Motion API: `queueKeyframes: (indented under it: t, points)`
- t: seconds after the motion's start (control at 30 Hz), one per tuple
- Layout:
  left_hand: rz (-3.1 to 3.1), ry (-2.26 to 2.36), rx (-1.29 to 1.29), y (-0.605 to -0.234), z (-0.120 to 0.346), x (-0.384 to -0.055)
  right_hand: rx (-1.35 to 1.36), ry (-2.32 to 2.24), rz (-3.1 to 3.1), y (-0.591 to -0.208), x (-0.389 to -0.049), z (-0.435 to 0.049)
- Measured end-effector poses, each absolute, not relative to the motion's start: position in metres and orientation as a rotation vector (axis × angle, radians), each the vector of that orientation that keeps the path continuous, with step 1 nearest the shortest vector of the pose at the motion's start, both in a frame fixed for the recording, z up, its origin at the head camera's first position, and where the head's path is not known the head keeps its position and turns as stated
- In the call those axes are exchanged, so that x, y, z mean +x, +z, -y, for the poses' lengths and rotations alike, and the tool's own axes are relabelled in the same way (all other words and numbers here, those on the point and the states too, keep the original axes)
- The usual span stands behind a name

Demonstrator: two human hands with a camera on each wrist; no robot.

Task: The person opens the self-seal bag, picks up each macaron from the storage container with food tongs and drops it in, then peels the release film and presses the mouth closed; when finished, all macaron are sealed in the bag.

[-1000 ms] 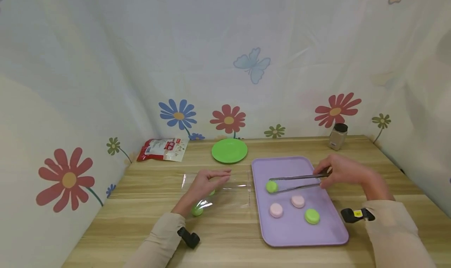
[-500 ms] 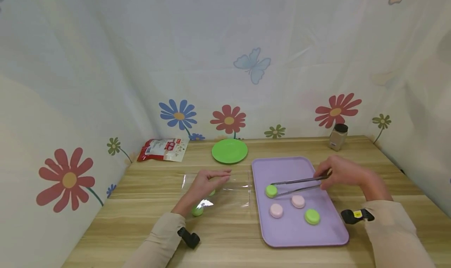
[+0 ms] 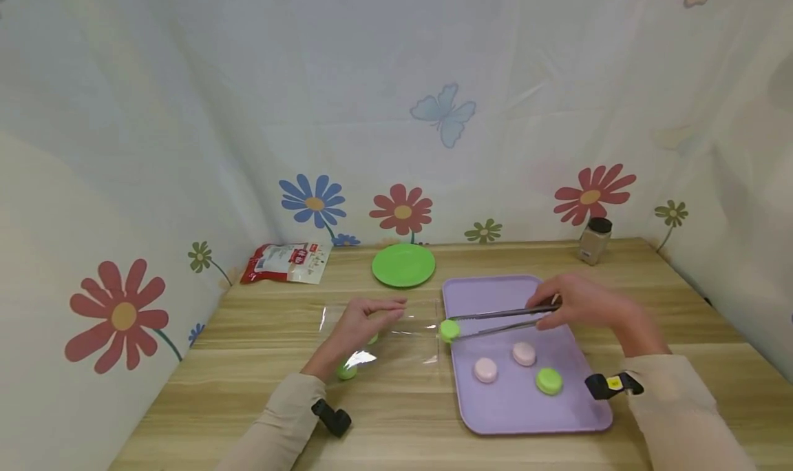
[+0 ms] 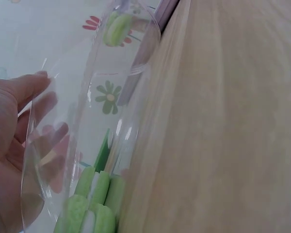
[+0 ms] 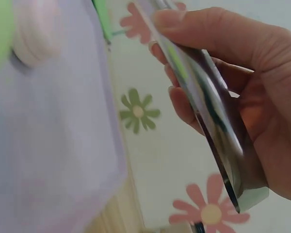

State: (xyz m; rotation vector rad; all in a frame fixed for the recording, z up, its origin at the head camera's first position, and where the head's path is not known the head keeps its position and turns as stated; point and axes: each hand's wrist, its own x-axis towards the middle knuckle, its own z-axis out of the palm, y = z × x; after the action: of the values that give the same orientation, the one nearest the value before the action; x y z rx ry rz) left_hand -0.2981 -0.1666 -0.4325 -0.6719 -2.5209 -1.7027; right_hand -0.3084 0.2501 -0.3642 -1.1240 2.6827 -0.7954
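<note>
My left hand [image 3: 358,325] holds a clear plastic bag [image 3: 411,346] by its film, thumb and fingers on different sides of it. Inside the bag's left part are green macarons [image 4: 94,194], partly hidden by the hand in the head view. My right hand [image 3: 582,306] grips metal tongs [image 3: 495,315], thumb on one arm and fingers on the other. Between the tong tips is a green macaron [image 3: 449,330], above the left rim of the lilac tray [image 3: 495,290], at the bag's right end. On the tray lie two pink macarons [image 3: 486,370] and one green macaron [image 3: 548,381].
A green plate [image 3: 404,265] stands behind the bag. To its left lies a red and white packet [image 3: 288,262]. A jar with a black lid [image 3: 595,240] stands at the back right. A flowered curtain [image 3: 347,133] encloses the wooden table [image 3: 384,423].
My right hand and the tongs have moved left, carrying the green macaron from the tray to the bag's right end. The left hand has stayed in place.
</note>
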Motion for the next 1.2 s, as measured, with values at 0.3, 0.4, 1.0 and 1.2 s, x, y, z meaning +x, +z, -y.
queueKeyframes:
  t: [0.3, 0.4, 1.0, 1.2]
  points:
    - [2.507, -1.663, -0.697, -0.447, 0.170, -0.307, -1.302, -0.755, -2.618, -0.376, -0.312, -0.187]
    - [2.495, -1.664, -0.721, -0.446, 0.170, -0.307, -1.337, -0.775, -2.585, -0.378, -0.313, -0.167]
    - [2.502, -1.648, -0.790, -0.433, 0.162, -0.297, -1.492, -0.707, -2.565, -0.387, -0.313, -0.105]
    - [2.535, -1.578, -0.738, -0.422, 0.162, -0.286, -1.477, -0.718, -2.582, -0.389, -0.313, -0.098]
